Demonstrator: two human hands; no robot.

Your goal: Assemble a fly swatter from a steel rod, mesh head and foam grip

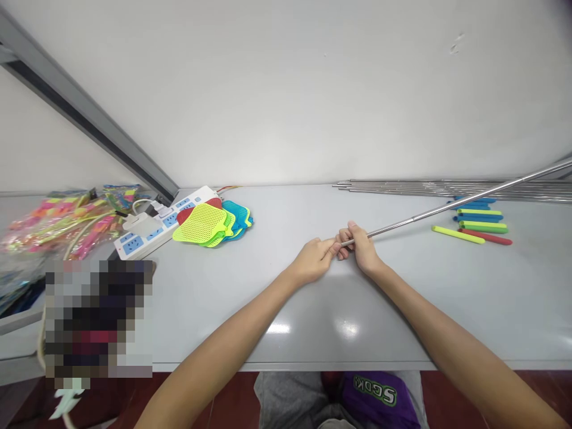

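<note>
A long thin telescopic metal rod (429, 213) slants from the middle of the table up to the right edge of the view. My right hand (364, 250) is closed around it near its lower end. At that lower tip, my left hand (315, 261) pinches the rod between its fingers, close beside the right hand. To the left lies a small pile of perforated fly swatter heads (201, 225) in yellow-green, blue and red. On the right, partly under the rod, are several coloured plastic tubes (485, 227) in blue, yellow-green, green and red.
A bundle of thin metal rods (402, 187) lies along the wall at the back right. A white power strip (154, 235) with plugs and cables stands left of the swatter heads. Clear plastic bags of colourful items (62, 220) lie farther left. A blurred-out patch covers the lower left.
</note>
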